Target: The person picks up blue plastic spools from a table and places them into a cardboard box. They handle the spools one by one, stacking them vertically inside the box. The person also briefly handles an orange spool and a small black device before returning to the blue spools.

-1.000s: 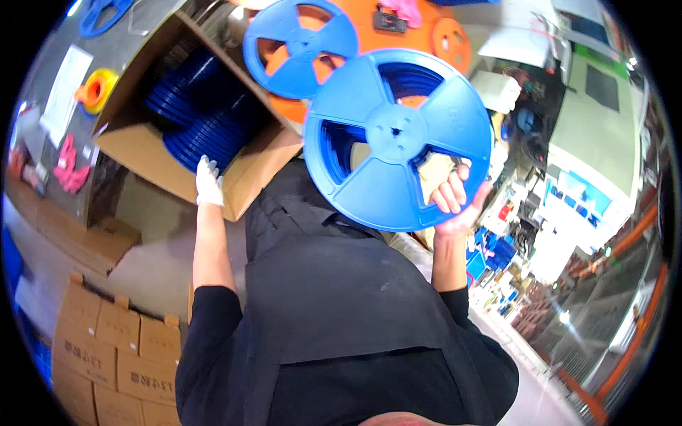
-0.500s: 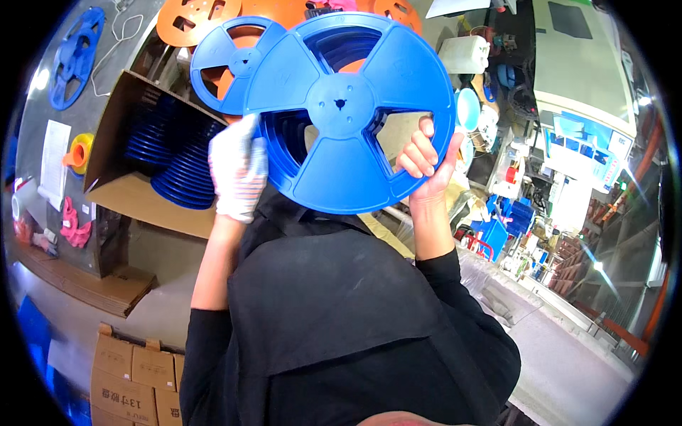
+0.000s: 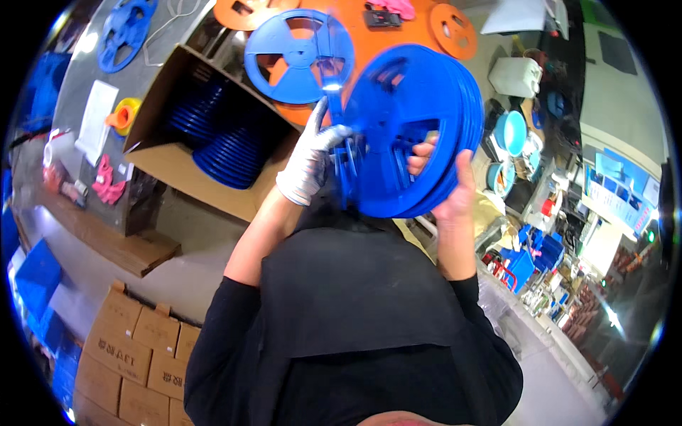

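My right hand (image 3: pixel 458 192) is bare and grips a stack of blue plastic reel discs (image 3: pixel 405 135) by the lower right edge, fingers coming through a cut-out. On my left hand (image 3: pixel 310 160) is a white striped glove. It pinches a single blue reel disc (image 3: pixel 336 71), tilted almost edge-on and blurred, at the left of the stack. Whether this disc still touches the stack I cannot tell. Behind it another blue reel disc (image 3: pixel 299 57) lies flat on an orange surface. An open cardboard box (image 3: pixel 206 177) left of my hands holds rows of blue discs (image 3: pixel 234 153).
Orange reel discs (image 3: pixel 452 31) lie at the back. On the grey table at left are a blue disc (image 3: pixel 126 34), a paper sheet (image 3: pixel 97 121), a yellow-orange tape roll (image 3: pixel 126 116) and a pink glove (image 3: pixel 109 180). Stacked cartons (image 3: pixel 131 355) stand lower left; a white jug (image 3: pixel 515 77) stands at right.
The stack has turned from facing me to an angle. My left hand has moved from beside it to a disc that now stands apart at its left side. The view has shifted too.
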Motion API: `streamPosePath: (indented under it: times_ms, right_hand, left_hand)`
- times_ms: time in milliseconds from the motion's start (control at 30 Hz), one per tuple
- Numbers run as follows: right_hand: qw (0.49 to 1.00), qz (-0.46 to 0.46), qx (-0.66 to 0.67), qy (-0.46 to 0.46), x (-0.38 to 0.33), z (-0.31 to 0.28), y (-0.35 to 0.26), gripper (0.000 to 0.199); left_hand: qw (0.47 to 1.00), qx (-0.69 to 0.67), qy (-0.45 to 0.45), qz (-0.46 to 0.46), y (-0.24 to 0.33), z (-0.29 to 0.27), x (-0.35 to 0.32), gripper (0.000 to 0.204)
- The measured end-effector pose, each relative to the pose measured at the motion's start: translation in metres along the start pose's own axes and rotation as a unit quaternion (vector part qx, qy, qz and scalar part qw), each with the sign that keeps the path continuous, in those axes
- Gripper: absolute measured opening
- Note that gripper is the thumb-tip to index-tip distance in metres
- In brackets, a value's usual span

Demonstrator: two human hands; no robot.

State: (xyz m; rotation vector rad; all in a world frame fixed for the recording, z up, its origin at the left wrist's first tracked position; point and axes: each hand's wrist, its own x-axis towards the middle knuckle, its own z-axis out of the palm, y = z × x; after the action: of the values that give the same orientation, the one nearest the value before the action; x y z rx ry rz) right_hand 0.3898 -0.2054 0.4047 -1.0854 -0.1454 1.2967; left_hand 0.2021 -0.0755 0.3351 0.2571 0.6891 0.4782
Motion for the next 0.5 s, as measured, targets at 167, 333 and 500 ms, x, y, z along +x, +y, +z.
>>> streamPosePath:
  times_ms: [167,333,500]
  right_hand:
    - [0.997,-0.026,-0.011,0.065,-0.005,-0.008,-0.014,0.052]
    - [0.988,-0.053,-0.075,0.127,-0.014,-0.024,-0.023,0.048]
    - [0.988,-0.036,-0.061,0.134,-0.021,-0.029,-0.024,0.043]
  left_hand:
    - [0.919,-0.353,-0.157,-0.082,0.023,-0.049,-0.025,0.065]
    - [0.886,-0.394,-0.239,-0.046,0.018,-0.055,-0.03,0.068]
    - [0.887,-0.388,-0.251,-0.018,0.018,-0.054,-0.026,0.07]
